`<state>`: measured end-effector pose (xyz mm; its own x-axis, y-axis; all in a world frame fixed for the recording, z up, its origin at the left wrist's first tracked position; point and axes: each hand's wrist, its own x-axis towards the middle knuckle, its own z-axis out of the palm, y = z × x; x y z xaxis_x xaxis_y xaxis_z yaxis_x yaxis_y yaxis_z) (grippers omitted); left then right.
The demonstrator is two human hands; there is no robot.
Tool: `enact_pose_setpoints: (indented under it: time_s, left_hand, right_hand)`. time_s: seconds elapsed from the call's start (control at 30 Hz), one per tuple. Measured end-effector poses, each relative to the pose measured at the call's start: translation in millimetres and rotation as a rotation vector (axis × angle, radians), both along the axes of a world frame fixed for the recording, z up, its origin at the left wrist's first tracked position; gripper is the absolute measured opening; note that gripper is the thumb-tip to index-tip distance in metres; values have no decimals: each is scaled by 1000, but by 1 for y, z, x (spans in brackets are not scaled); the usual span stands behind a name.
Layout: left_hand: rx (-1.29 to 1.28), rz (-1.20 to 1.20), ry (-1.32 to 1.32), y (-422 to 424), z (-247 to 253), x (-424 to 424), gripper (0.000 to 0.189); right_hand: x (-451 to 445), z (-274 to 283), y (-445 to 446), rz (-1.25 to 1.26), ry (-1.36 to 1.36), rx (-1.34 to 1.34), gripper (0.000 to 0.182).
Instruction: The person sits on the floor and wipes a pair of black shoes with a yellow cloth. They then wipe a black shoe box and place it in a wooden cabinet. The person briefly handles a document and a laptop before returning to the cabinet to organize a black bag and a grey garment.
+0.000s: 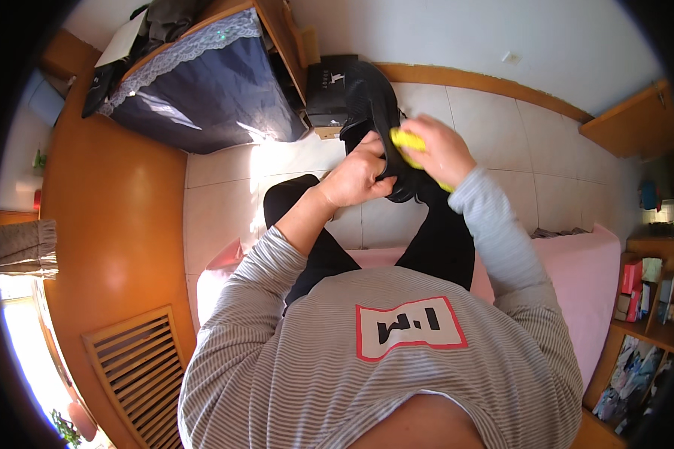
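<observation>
A black bag [377,92] with a smooth, leather-like surface is held up over the floor, in front of my knees. My left hand [355,175] grips the edge of its opening, thumb on the near side and some fingers reaching inside. On the bag's right side, my right hand [442,150] presses a bright yellow cloth or sponge [409,141] to the black surface. That hand looks slightly blurred. Part of the yellow piece is hidden under the fingers, and the bag's far side cannot be seen.
A black cardboard box [326,92] stands behind the bag, beside a cabinet covered with a dark, lace-trimmed cloth [202,95]. Pale tiles [483,129] cover the floor. Pink bedding [567,280] lies beneath me. Wooden shelves [646,334] stand at the right.
</observation>
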<state>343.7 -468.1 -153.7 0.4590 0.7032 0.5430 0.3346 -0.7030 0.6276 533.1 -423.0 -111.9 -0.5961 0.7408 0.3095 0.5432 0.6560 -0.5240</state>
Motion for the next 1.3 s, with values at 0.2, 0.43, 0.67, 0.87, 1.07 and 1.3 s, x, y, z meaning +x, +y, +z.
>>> enact_pose_setpoints:
  time_s: [0.2, 0.43, 0.67, 0.87, 1.07, 1.3]
  left_hand:
    - [2, 36, 201, 10, -1, -9, 14]
    - [30, -5, 789, -12, 23, 3, 15]
    - [22, -75, 906, -27, 27, 15, 11]
    - [-99, -53, 1008, -27, 22, 8, 11]
    - [20, -138, 1038, -45, 22, -1, 8]
    - [127, 44, 883, -51, -8, -13, 9]
  right_hand:
    - [30, -25, -40, 98, -92, -203, 26]
    - [35, 8, 0, -288, 272, 70, 22]
    - [12, -17, 29, -406, -25, 276, 21]
    - [-28, -26, 5, 54, -83, 246, 25]
    - [32, -51, 77, -335, -334, 357, 25]
    - [67, -28, 66, -401, 91, 77, 24]
